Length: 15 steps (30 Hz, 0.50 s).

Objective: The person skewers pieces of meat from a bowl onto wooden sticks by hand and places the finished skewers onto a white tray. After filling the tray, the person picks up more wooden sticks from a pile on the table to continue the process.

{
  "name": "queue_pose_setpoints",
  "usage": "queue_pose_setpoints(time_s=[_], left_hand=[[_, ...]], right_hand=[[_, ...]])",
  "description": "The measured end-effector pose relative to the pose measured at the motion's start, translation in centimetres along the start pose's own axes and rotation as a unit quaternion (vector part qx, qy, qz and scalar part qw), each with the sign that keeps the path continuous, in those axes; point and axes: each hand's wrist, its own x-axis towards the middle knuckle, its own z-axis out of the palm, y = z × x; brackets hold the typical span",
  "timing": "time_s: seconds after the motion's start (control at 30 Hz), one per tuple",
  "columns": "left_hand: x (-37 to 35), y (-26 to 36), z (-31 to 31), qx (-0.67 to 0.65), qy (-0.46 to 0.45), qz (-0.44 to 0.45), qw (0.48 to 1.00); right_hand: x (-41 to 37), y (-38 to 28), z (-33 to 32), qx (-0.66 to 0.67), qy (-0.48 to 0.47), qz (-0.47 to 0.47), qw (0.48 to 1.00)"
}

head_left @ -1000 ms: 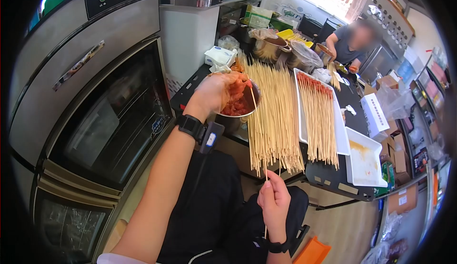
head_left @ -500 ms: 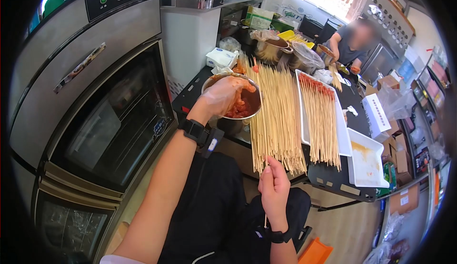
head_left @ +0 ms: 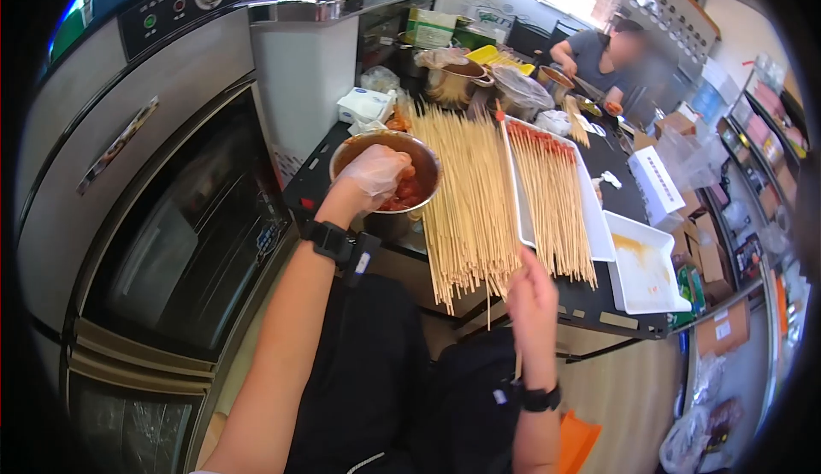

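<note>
My left hand (head_left: 380,170), in a clear plastic glove, is inside a metal pot (head_left: 345,151) of red marinated meat (head_left: 410,193). Its fingers curl around some of the meat, and the fingertips are partly hidden. My right hand (head_left: 534,303), bare and slightly blurred, grips the lower part of a wooden skewer (head_left: 517,366). A small red piece shows at what looks like this skewer's far tip, beside the white tray (head_left: 601,234). Between the pot and tray lies a thick pile of bare skewers (head_left: 466,209). Skewers with red meat tips (head_left: 552,192) lie lined up in the tray.
A second white tray (head_left: 637,290) with yellowish liquid stands at the right table edge. Behind are a tissue pack (head_left: 363,104), another pot (head_left: 453,85) and a white box (head_left: 654,185). Across the table a person (head_left: 599,59) works. A cabinet (head_left: 171,209) stands left.
My right hand has moved right with the skewer, from the pile's front toward the tray. My left hand has lowered into the pot, its fingers more curled. The view has shifted slightly.
</note>
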Motion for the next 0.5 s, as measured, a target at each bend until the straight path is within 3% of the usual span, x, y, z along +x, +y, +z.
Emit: queue_pose_setpoints(time_s=[0.03, 0.07, 0.23, 0.27, 0.33, 0.4, 0.5], left_hand=[[0.2, 1.5, -1.4, -0.26, 0.002, -0.185, 0.948], [0.4, 2.5, -2.4, -0.492, 0.0, -0.353, 0.796], [0.4, 2.0, -1.8, -0.466, -0.018, -0.364, 0.806], [0.1, 2.4, -1.7, -0.45, 0.015, -0.336, 0.827], [0.2, 2.5, -1.5, -0.431, 0.058, -0.304, 0.848], [0.7, 2.7, -1.4, -0.558, 0.057, -0.412, 0.718], [0.9, 3.6, -2.5, -0.536, 0.06, -0.417, 0.731]], right_hand=[[1.5, 0.4, -1.5, -0.032, 0.008, -0.004, 0.999], [3.4, 0.8, -2.8, -0.114, 0.023, -0.041, 0.992], [13.9, 3.9, -8.2, -0.364, 0.065, -0.148, 0.917], [15.4, 4.6, -8.6, -0.424, 0.084, -0.196, 0.88], [17.5, 5.0, -8.9, -0.458, 0.067, -0.189, 0.866], [19.2, 5.7, -8.8, -0.489, 0.052, -0.18, 0.852], [20.6, 7.4, -8.3, -0.573, 0.035, -0.11, 0.811]])
